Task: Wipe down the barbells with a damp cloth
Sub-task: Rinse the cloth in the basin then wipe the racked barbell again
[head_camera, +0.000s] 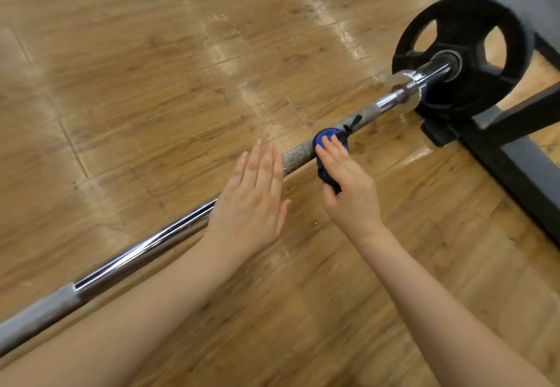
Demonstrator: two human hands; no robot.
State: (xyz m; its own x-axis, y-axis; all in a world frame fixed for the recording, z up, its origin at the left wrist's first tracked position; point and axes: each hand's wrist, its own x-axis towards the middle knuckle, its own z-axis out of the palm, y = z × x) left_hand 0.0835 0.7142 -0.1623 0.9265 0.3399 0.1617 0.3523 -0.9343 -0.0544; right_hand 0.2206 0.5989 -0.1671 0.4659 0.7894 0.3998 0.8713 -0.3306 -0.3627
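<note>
While the right hand [348,186] wraps the blue cloth [325,141] round the bar [300,156] near the black plate [460,53] and the left hand [254,198] lies flat-fingered on it, the bar could roll, slipping the cloth off.

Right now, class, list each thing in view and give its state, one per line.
Barbell: lying low over the wooden floor, plate loaded.
Blue cloth: wrapped on the bar's rough section.
Right hand: holding the cloth.
Left hand: flat, fingers straight, over the bar.
Weight plate: upright on the sleeve.
</note>
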